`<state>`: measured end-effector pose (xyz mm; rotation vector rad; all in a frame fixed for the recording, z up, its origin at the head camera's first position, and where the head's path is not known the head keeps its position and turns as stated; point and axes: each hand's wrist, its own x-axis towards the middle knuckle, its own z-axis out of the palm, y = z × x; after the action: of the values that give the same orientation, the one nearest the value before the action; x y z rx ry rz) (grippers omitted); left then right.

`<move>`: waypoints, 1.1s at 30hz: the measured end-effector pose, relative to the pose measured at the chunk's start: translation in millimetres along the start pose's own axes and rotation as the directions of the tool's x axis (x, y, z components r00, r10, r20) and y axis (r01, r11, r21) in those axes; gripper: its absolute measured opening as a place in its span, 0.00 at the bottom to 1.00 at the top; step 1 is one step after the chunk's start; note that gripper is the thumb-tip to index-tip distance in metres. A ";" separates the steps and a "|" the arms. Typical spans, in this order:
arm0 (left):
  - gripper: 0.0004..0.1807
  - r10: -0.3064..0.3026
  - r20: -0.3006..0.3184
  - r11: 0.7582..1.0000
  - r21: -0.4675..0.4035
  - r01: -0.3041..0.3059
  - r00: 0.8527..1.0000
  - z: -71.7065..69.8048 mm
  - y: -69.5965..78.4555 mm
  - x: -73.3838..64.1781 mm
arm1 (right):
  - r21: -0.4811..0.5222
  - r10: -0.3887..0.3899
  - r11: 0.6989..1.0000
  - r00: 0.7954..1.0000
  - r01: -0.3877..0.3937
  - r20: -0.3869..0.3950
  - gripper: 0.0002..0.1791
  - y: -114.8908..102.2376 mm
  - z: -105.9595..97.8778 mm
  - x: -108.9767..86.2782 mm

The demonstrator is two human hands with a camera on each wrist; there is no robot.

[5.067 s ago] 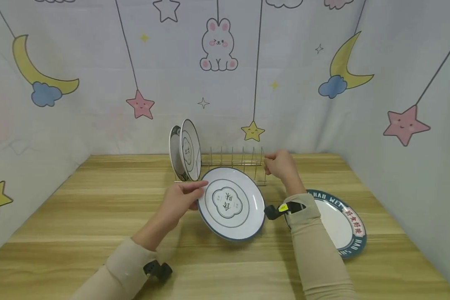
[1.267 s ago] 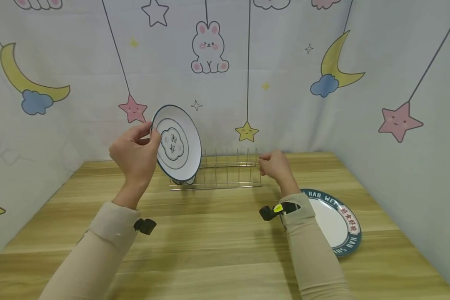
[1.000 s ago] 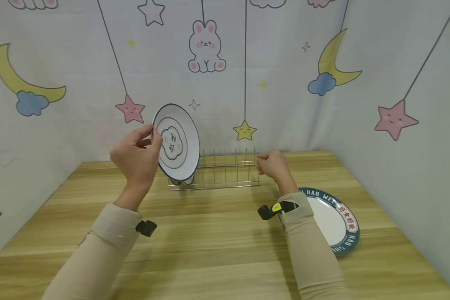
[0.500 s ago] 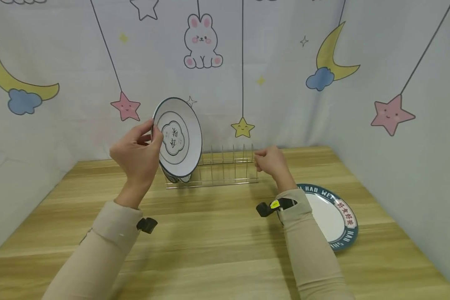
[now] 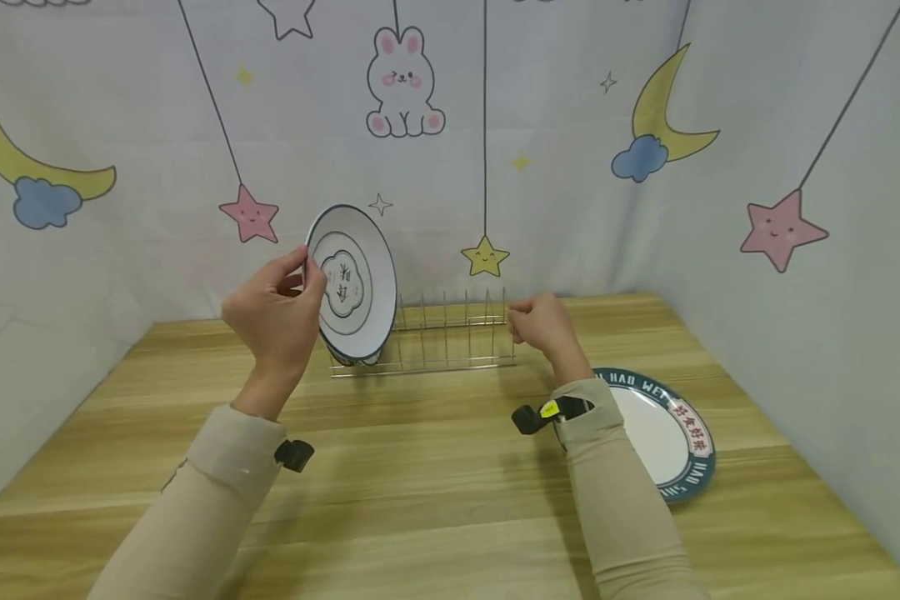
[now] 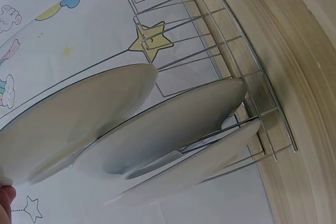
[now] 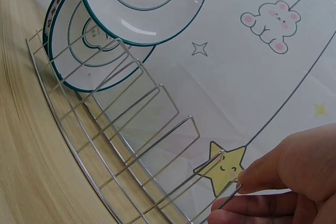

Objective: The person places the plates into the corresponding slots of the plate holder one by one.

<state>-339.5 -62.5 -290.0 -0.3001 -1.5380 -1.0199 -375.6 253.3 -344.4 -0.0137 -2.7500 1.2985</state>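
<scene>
My left hand [image 5: 277,312] pinches the left rim of a white plate [image 5: 373,279] with a thin blue edge. Tilted near upright, it hangs over the left end of a wire dish rack [image 5: 450,364]. In the left wrist view the held plate [image 6: 79,114] is clear of the rack's wires. Beneath it a second plate [image 6: 163,124] and a third plate [image 6: 210,163] stand in the rack's end slots; the head view mostly hides these two. At the rack's right end, my right hand [image 5: 543,323] pinches the end wire between thumb and fingers.
On the table [image 5: 420,492], a larger plate with a lettered green rim [image 5: 701,442] lies at the right, partly behind the right forearm. A patterned cloth [image 5: 570,233] rises behind the rack, with side walls left and right. Several rack slots stand right of the plates.
Over five seconds, my left hand has raised the plate from before the rack, leftward and more upright. In the last half second it dips slightly. My right hand stays at the rack.
</scene>
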 end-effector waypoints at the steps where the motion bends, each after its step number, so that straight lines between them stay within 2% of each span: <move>1: 0.07 0.003 0.004 1.000 -0.002 -0.003 1.000 0.2 -0.1 -0.4 | 0.003 -0.001 1.000 1.000 0.001 -0.002 0.19 -0.2 0.0 0.3; 8: 0.07 0.000 0.062 0.999 -0.041 0.003 0.998 1.9 -3.9 -5.7 | 0.015 0.011 1.000 1.000 -0.011 0.002 0.19 -1.6 0.4 1.1; 15: 0.06 -0.066 0.128 0.996 -0.043 0.072 0.990 1.6 -11.0 -13.8 | 0.010 0.022 1.000 1.000 -0.022 0.013 0.20 -1.8 0.0 -0.1; 21: 0.07 -0.065 0.165 0.995 -0.061 0.076 0.984 5.0 -12.0 -17.0 | 0.004 0.020 1.000 1.000 -0.020 -0.001 0.19 -0.7 -0.3 -1.1; 27: 0.07 -0.053 0.237 0.998 -0.008 0.056 0.970 9.2 -19.7 -31.1 | -0.005 0.014 1.000 1.000 -0.014 0.001 0.18 0.8 2.0 -2.3; 30: 0.07 -0.053 0.252 0.999 0.005 0.053 0.966 9.3 -23.6 -36.8 | 0.005 0.014 1.000 1.000 -0.014 0.002 0.17 0.7 3.1 -1.9; 33: 0.08 -0.049 0.261 0.999 0.000 0.051 0.964 9.9 -24.1 -36.8 | 0.014 0.003 1.000 1.000 -0.003 -0.009 0.17 0.6 2.6 0.6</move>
<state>-353.2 -56.4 -332.5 -0.4157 -1.7869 -1.0569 -376.5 251.7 -346.5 -0.0221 -2.7339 1.3154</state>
